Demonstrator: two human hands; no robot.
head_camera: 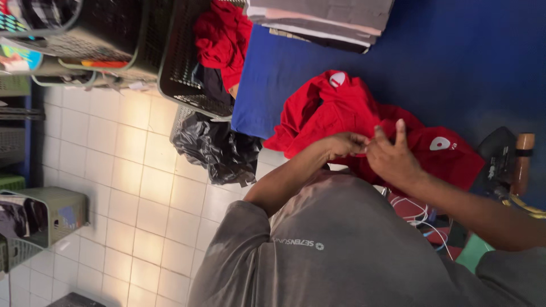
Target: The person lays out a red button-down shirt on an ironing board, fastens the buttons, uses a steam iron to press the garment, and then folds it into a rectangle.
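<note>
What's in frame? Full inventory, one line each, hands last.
red garment: 1, red with white round patches, crumpled on the blue surface, under both hands
blue surface: 1, blue, upper right
folded clothes stack: 1 stack, grey and pale layers, top edge of the blue surface
laundry basket: 1, dark mesh, left of the blue surface, red cloth hanging out
black plastic bag: 1, black, on the floor by the basket
iron: 1, dark with a wooden handle, far right
tiled floor: white tiles, left half
grey shirt: 1, grey, worn by the person, bottom centre
left hand: pinching the red garment
right hand: on the red garment, fingers spread
</note>
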